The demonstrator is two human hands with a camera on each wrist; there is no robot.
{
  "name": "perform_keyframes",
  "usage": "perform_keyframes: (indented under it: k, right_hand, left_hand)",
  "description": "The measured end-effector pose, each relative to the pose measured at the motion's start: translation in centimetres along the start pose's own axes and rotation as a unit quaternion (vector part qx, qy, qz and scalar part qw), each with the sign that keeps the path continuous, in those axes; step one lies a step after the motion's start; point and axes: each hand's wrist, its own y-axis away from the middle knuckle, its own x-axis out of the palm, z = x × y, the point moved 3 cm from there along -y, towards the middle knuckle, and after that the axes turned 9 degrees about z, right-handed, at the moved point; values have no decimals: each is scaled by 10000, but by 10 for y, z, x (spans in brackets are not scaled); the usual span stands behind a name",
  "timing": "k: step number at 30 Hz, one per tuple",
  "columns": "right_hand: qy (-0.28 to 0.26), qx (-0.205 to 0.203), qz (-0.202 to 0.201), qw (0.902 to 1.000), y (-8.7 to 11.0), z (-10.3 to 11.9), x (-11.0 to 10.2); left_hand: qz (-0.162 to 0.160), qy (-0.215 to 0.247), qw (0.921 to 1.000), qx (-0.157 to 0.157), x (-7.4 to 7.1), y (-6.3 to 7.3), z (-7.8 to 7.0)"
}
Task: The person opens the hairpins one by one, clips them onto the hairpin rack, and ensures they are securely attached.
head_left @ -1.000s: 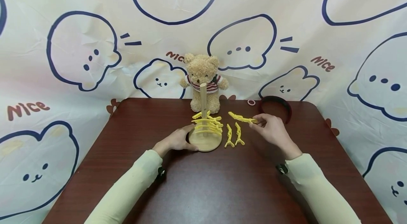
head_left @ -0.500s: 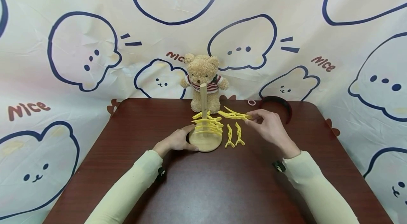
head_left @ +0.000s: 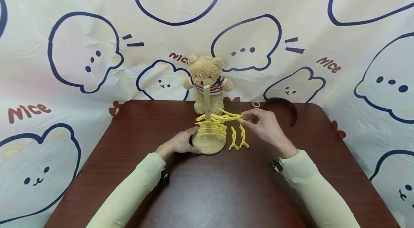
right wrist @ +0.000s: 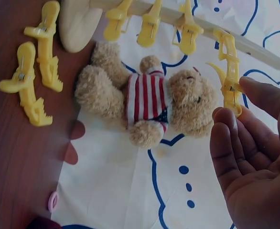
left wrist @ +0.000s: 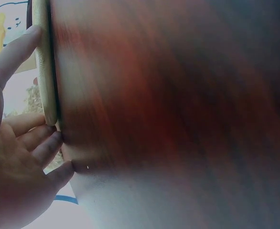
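In the head view my left hand (head_left: 177,142) grips the rim of a round wooden base (head_left: 209,146), thumb at the front and fingers around the far left side. From this base rises an upright wooden post (head_left: 207,100) with several yellow hair clips (head_left: 211,130) clamped low on it. My right hand (head_left: 264,126) pinches another yellow alligator hair clip (right wrist: 231,71) by its tail end. That clip's jaws are spread, and its toothed arm overlaps the post in the right wrist view. Two more clips (head_left: 233,138) lie side by side on the table, right of the base.
Behind the post a teddy bear (head_left: 205,68) in a striped shirt sits against the printed cloth (head_left: 155,16). A dark headband (head_left: 292,109) and a small pink ring (head_left: 256,104) lie at the back right of the brown table (head_left: 207,192).
My right hand has moved left toward the post with the hair clip. Its jaws, together a second ago, have been squeezed apart. My left hand stays on the base.
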Motion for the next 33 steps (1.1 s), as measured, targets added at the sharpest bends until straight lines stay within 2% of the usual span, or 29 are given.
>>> perform_keyframes:
  k: [5,12,33]
  right_hand:
    - [-45,-188,66,9998,-6,7,8]
    - [-125,-247,179,9995,-14,15,17]
    - [-135,-109,134,9998,-27,28,34]
  left_hand:
    - [-2,-40,10000,-4,-1,0,0]
    - [-17,-27,10000,-13,-1,-1,1]
    - [-8,43,10000,-18,0,1,0]
